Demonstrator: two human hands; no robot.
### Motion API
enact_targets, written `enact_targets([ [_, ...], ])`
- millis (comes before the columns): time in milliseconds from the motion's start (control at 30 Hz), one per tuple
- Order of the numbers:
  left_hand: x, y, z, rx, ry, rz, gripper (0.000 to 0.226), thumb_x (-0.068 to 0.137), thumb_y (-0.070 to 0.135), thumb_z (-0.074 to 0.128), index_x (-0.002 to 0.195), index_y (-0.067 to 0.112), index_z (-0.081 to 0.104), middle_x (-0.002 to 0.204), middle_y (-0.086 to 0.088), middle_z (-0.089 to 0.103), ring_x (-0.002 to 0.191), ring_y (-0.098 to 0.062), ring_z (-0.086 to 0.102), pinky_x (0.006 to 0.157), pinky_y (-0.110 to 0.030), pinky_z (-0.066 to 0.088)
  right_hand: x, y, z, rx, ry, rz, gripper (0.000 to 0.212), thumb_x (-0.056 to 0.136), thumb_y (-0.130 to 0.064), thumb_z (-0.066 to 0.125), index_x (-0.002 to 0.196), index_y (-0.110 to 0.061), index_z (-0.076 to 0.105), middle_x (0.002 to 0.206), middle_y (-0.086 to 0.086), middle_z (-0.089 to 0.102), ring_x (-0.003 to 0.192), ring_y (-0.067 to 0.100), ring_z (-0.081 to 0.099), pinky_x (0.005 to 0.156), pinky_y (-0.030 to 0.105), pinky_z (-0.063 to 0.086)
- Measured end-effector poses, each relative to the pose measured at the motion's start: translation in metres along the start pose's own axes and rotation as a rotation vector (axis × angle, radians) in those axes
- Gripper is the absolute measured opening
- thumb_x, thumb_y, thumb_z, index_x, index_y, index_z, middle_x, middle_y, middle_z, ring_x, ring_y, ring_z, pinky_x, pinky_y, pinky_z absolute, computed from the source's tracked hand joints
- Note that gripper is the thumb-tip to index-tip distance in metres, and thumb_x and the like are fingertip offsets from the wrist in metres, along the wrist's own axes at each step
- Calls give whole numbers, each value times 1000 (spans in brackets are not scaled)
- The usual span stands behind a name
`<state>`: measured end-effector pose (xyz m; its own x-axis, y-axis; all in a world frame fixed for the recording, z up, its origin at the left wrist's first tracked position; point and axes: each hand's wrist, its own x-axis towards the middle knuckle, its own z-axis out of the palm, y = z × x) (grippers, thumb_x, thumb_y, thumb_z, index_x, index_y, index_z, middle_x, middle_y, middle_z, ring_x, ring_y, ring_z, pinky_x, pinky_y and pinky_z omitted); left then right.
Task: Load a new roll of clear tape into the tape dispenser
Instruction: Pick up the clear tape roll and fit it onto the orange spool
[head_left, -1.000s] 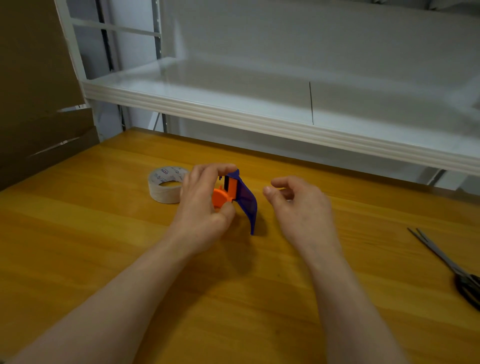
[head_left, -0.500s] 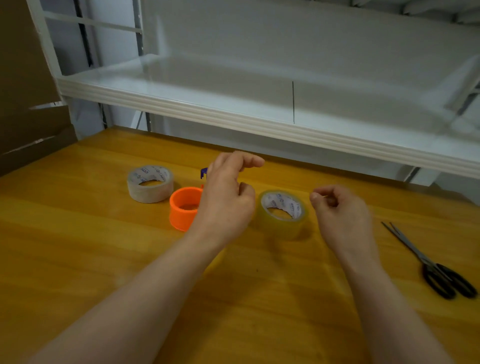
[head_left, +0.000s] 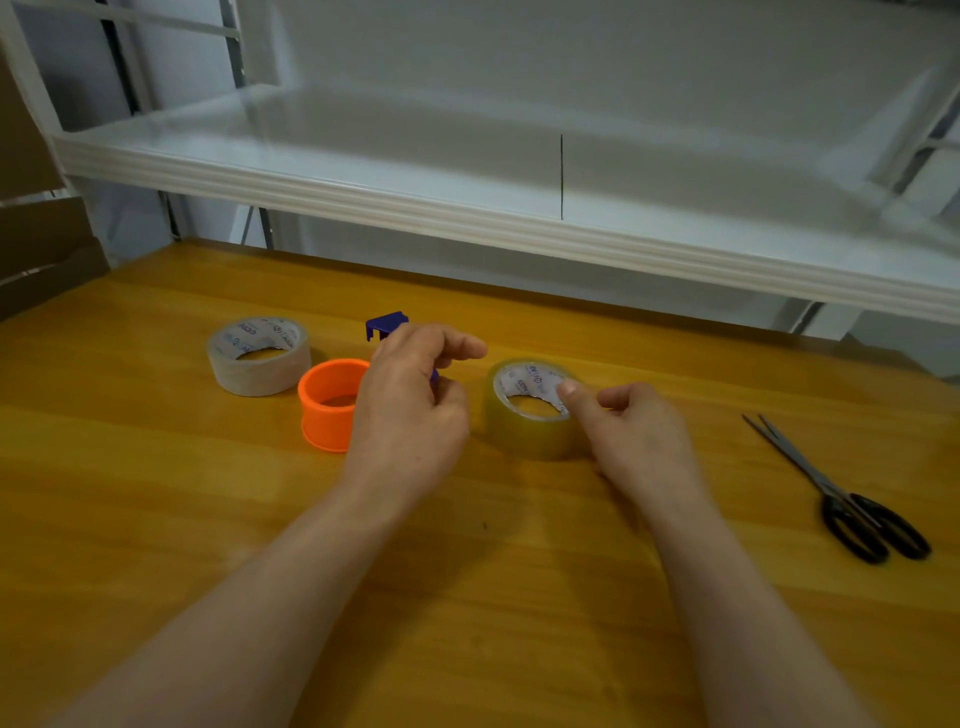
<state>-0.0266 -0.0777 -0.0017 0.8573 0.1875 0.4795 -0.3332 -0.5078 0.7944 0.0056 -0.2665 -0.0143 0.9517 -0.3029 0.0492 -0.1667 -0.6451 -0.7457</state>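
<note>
While the glossy wooden table (head_left: 156, 519) is seen from above:
Left hand (head_left: 410, 410): curled on blue plastic dispenser (head_left: 385, 325), centre.
Right hand (head_left: 639, 436): loosely curled, forefinger touching clear roll (head_left: 530, 410), right of centre.
Orange ring (head_left: 332, 402): smooth, cylindrical.

Two rolls of tape are seen: one clear yellowish roll (head_left: 530, 410) and one whitish roll (head_left: 258, 356). One orange plastic ring (head_left: 332, 405), one blue plastic piece (head_left: 385, 325) and one pair of black-handled scissors (head_left: 852, 504) are counted.

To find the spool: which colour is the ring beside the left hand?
Orange ring, clearest in the head view.
</note>
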Motion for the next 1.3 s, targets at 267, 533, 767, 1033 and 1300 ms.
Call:
enact_targets([
  [267, 2, -4, -1, -1, 34, 5, 40, 85, -10, 55, 103, 25, 65, 109, 10, 61, 105, -14, 58, 92, -42, 54, -4, -12, 4, -78, -23, 19, 49, 90, -63, 61, 78, -15, 60, 74, 3, 63, 70, 24, 59, 72, 41, 52],
  [533, 2, -4, 0, 17, 1, 2, 40, 86, -10, 55, 104, 24, 66, 112, 7, 62, 107, -12, 57, 93, -39, 54, -1, -13, 9, -111, 10, 13, 28, 91, -45, 60, 83, -19, 66, 75, 8, 74, 75, 30, 72, 73, 45, 60],
  [767, 1, -2, -1, 27, -34, 0, 40, 86, -9, 56, 105, 25, 66, 114, 9, 60, 107, -7, 56, 92, -31, 53, -3, -13, 4, -3, 28, 18, 34, 95, -37, 62, 123, -18, 65, 74, -5, 70, 57, 16, 75, 67, 41, 65],
  [1033, 1, 1, -2, -24, -2, 23, 23, 98, 16, 60, 119, 22, 63, 115, 7, 64, 102, -7, 61, 87, -28, 56, -12, -18, -13, 245, 117, -113, 4, 95, -26, 64, 96, -26, 68, 78, -4, 74, 57, 15, 74, 61, 39, 65],
  [1300, 6, 11, -10, -640, -238, -450, 31, 97, 38, 57, 99, 10, 70, 78, 0, 74, 73, -13, 71, 53, -26, 55, -20, -28, -9, 471, 36, -102, 17, 93, -15, 64, 107, -20, 72, 83, -2, 75, 51, 16, 71, 59, 45, 65],
])
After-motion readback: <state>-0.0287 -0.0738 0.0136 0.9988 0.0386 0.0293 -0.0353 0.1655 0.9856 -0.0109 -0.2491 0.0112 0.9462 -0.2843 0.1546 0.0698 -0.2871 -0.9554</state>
